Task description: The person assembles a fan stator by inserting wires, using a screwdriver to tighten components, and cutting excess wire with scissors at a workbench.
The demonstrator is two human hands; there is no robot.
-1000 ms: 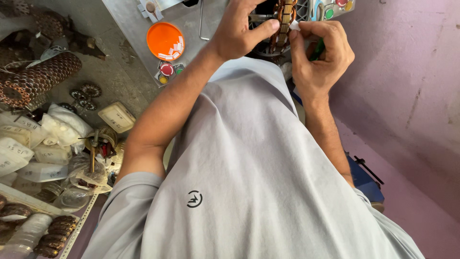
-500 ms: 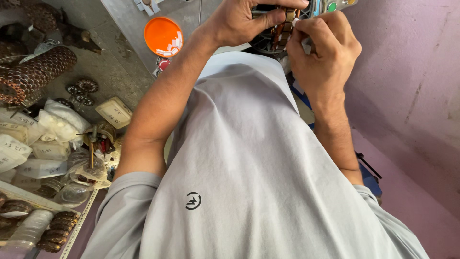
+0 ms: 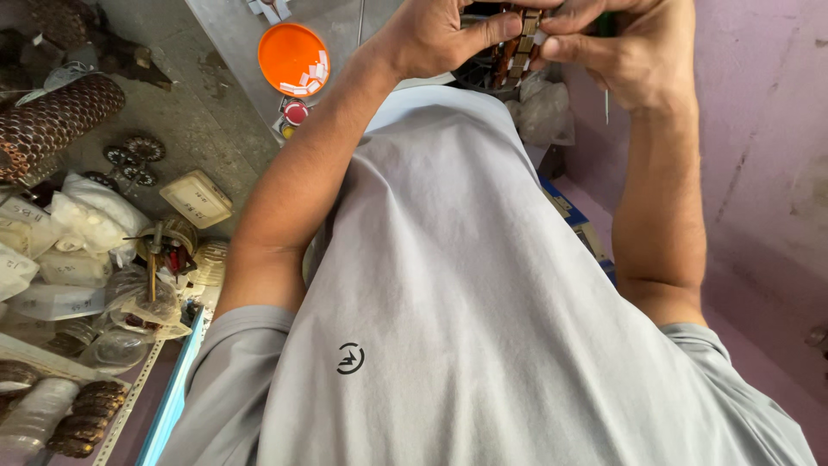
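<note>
1. Up at the top edge, close together: left hand (image 3: pixel 431 34) clamped round a brown slotted piece (image 3: pixel 517 43), right hand (image 3: pixel 630 52) pinching its near edge, thin rod (image 3: pixel 606 103) hanging below.
2. Looks like fingertip work on the slots; cannot tell what sits under the right thumb.
3. Calls next for a steady grip and fine aim.
4. Further left, orange lid (image 3: pixel 293 52) with white slips (image 3: pixel 302 84) on the grey bench (image 3: pixel 224 17).

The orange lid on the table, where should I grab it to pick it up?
Probably by the raised rim of the orange lid, pinching from above at the bare near edge. It lies flat and open side up on the grey table, with small white slips inside, so keep it level.
</note>
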